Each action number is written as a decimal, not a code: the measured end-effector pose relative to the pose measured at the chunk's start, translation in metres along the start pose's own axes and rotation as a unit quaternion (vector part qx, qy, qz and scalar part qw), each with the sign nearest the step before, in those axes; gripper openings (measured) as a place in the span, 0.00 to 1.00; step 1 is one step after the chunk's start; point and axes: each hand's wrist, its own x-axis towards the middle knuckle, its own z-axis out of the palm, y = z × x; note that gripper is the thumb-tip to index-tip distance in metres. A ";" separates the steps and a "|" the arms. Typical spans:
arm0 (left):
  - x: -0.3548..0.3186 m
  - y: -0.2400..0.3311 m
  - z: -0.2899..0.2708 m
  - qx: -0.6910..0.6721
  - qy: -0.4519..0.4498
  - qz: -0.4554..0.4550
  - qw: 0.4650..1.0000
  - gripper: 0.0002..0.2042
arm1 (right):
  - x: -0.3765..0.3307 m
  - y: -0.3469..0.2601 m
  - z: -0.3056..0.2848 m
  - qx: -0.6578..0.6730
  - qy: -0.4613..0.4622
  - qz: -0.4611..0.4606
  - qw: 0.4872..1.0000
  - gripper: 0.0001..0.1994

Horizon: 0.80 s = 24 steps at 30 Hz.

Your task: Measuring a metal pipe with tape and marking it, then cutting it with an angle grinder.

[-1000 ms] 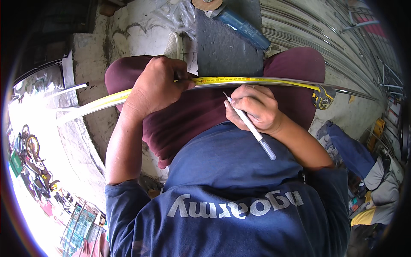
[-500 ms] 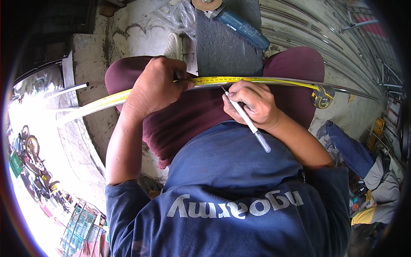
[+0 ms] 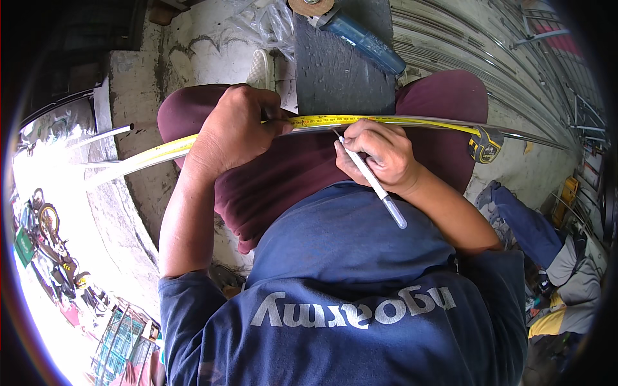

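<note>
My left hand is closed over a yellow tape measure blade and the thin shiny metal tube along which it runs. Both cross my thighs from left to right. The tape measure case, yellow and dark, hangs by the tube beyond my right knee. Between the fingers of my right hand is a slim white pen with a clear rear end. Its thin dark tip points up and left, close to the tube's near edge; whether it touches cannot be told.
An angle grinder with a blue body and brown disc lies on a dark board ahead of me. Long metal tubes lie on the floor at far right. Crumpled clothes are to my right, a clear plastic bag ahead.
</note>
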 end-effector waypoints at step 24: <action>-0.001 0.007 -0.005 0.000 -0.015 -0.023 1.000 0.07 | 0.006 -0.001 -0.092 -0.178 0.051 -0.079 0.979 0.15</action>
